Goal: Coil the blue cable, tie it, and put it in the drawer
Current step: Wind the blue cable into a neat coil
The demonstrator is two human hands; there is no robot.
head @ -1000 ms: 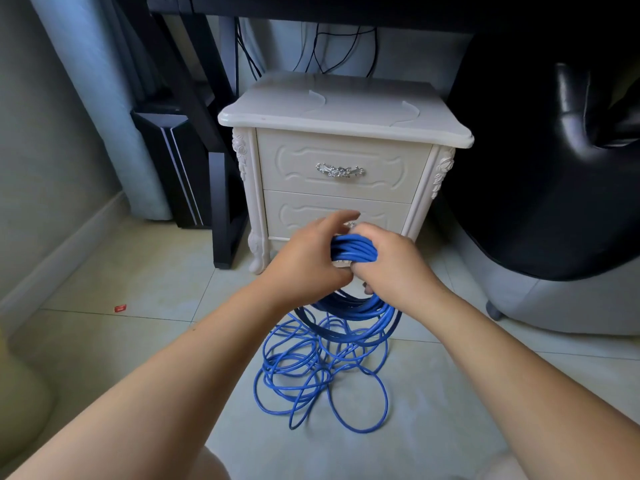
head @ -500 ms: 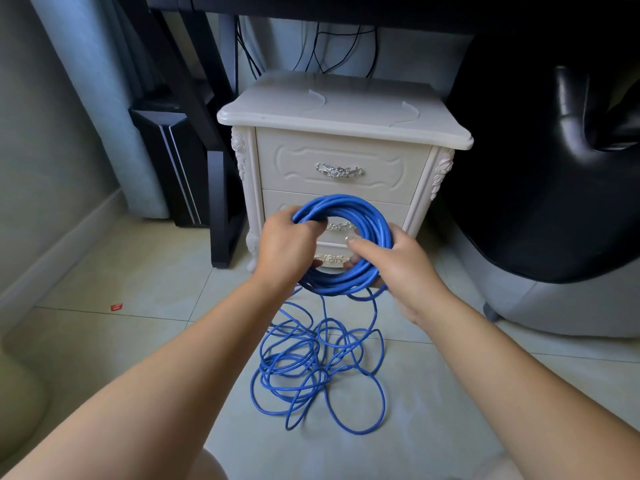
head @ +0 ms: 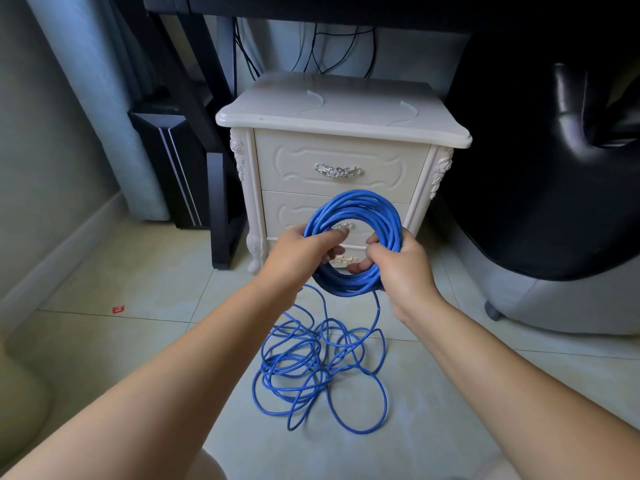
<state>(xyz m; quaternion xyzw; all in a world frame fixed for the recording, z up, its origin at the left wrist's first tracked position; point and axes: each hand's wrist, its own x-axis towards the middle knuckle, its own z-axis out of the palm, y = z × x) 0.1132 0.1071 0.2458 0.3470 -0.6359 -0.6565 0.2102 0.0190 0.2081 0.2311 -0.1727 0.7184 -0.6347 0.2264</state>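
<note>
Mid-frame, left grip [head: 298,258] and right grip [head: 405,268] both clasp the half-coiled blue cable [head: 353,211]; a loose tangle [head: 311,368] lies on the floor, untied, drawers [head: 381,174] closed.

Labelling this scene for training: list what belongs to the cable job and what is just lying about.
Job:
- blue cable, partly coiled, the rest loose on the floor
- left hand and right hand, both gripping the coil
- nightstand drawers, shut

Lying about:
- red scrap
- black chair
- black box beside the nightstand
</note>
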